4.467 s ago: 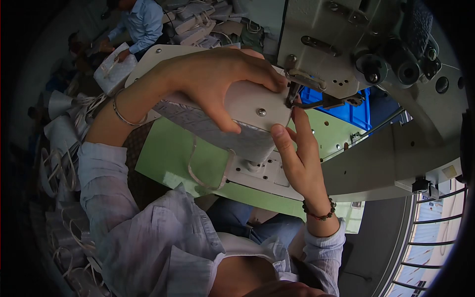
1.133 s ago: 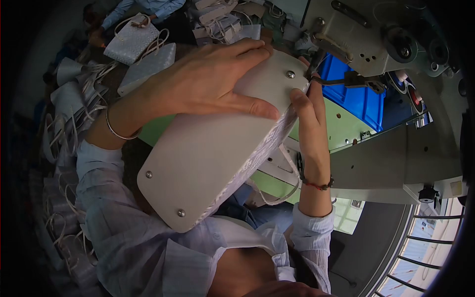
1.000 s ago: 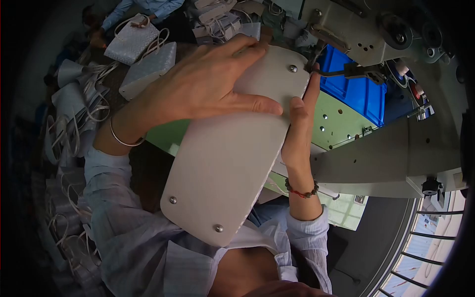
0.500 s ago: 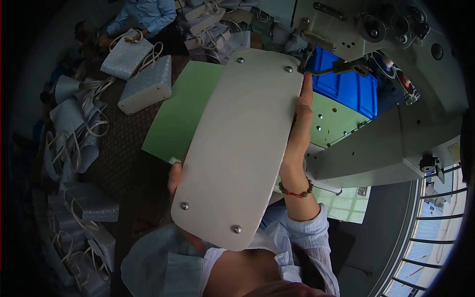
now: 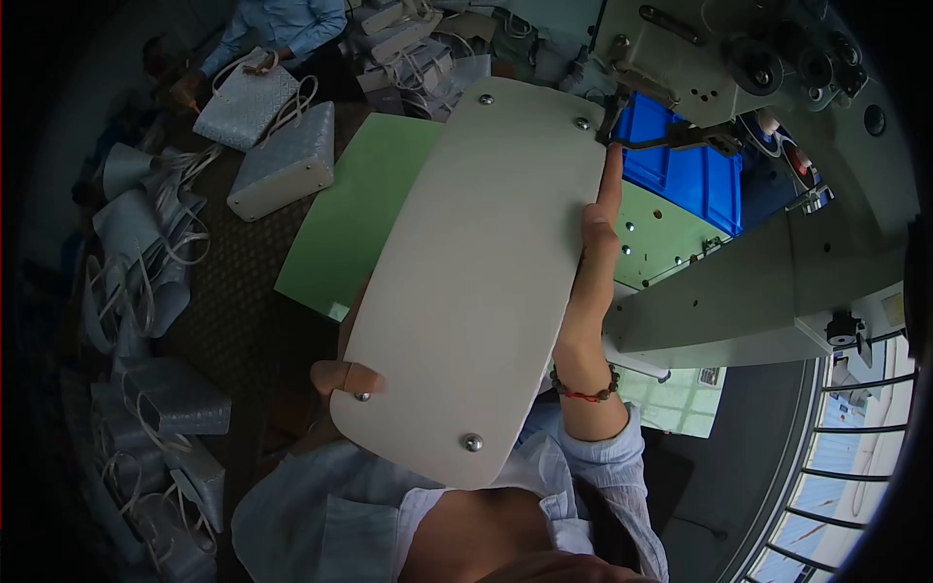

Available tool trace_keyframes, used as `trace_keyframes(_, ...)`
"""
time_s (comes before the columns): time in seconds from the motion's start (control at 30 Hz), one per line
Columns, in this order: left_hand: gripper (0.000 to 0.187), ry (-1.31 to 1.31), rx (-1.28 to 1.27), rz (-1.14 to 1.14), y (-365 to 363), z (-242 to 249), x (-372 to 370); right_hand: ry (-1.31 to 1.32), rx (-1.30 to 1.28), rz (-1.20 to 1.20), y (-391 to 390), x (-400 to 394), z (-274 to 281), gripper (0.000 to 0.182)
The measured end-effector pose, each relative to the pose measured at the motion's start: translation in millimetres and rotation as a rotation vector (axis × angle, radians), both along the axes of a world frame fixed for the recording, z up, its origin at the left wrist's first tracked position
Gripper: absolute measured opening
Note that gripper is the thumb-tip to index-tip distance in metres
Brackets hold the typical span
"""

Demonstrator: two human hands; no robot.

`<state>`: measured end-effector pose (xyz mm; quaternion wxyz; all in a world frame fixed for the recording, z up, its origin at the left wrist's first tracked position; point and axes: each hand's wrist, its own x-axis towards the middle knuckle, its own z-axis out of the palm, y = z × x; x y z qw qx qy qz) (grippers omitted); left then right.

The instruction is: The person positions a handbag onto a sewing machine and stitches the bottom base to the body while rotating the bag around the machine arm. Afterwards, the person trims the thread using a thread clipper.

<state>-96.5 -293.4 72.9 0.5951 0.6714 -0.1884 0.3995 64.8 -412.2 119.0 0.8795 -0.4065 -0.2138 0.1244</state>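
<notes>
So, the bag [image 5: 466,282] is being held in both hands between the person's chest and the sewing machine [image 5: 695,87], its pale base being turned toward the camera and its length being slanted from upper right to lower left. The lower left corner is being gripped by the left hand [image 5: 348,377], its thumb being pressed on the base beside a metal stud [image 5: 362,396]; the rest of that hand is mostly being hidden. The right edge is being held by the right hand [image 5: 597,253], its index finger being stretched toward the machine's foot; how its other fingers are being placed cannot be told. A bracelet [image 5: 588,396] is being worn on that wrist.

The bag's upper right corner is being held at the foot; actual contact cannot be made out. The green table [image 5: 355,219] is being partly covered by the bag, and a blue bin [image 5: 671,175] is being seen behind the machine's foot.

Further out, a patterned bag [image 5: 248,102] is being handled by a co-worker [image 5: 292,29], a second one [image 5: 287,160] being propped just beside it. More bags [image 5: 146,223] are being heaped along the left.
</notes>
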Motion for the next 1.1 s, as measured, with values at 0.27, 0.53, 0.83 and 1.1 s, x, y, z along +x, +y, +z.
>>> trace_keyframes(0.27, 0.082, -0.023, -0.003, 0.007, -7, -2, -4, 0.027, 0.012, 0.022, 0, -1, 2, 0.072)
trace_keyframes(0.53, 0.073, -0.026, 0.042, 0.058, 3, 5, 12, 0.06, 0.034, 0.058, -3, -1, 4, 0.073)
trace_keyframes(0.83, 0.074, 0.098, 0.023, 0.037, 5, 32, 27, 0.101, 0.054, 0.106, -5, -1, 7, 0.073)
trace_keyframes(1.1, 0.081, 0.027, 0.185, 0.075, 31, -4, 39, 0.166, 0.079, 0.156, -9, -2, 12, 0.074)
